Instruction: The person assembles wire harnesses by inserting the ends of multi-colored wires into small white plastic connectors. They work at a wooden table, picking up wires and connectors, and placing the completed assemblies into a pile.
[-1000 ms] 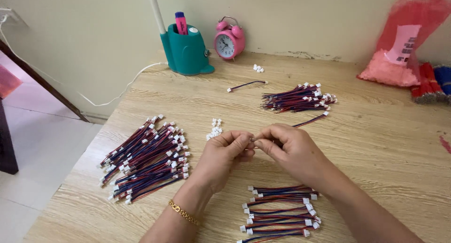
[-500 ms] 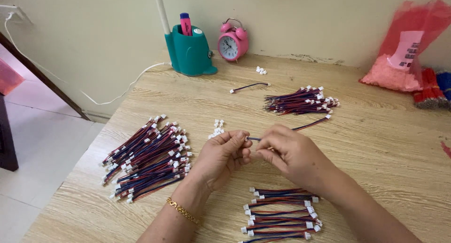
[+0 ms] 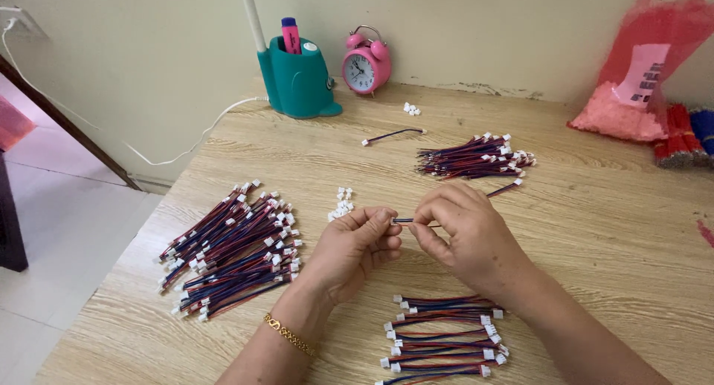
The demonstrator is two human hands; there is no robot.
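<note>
Centre frame, both hands (image 3: 416,240) meet over the table (image 3: 610,236); a large wire pile (image 3: 230,247) lies left, a smaller bundle (image 3: 472,156) upper centre-right, a row of wires (image 3: 442,344) below, clock (image 3: 366,61) at top

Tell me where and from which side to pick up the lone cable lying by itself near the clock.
Grip the single cable at its thin wire middle, coming straight down from above. It lies flat on the table, apart from the bundle, with a small white connector at each end; the bare wire between them looks easiest to pinch, and nothing crowds it from above.
</note>
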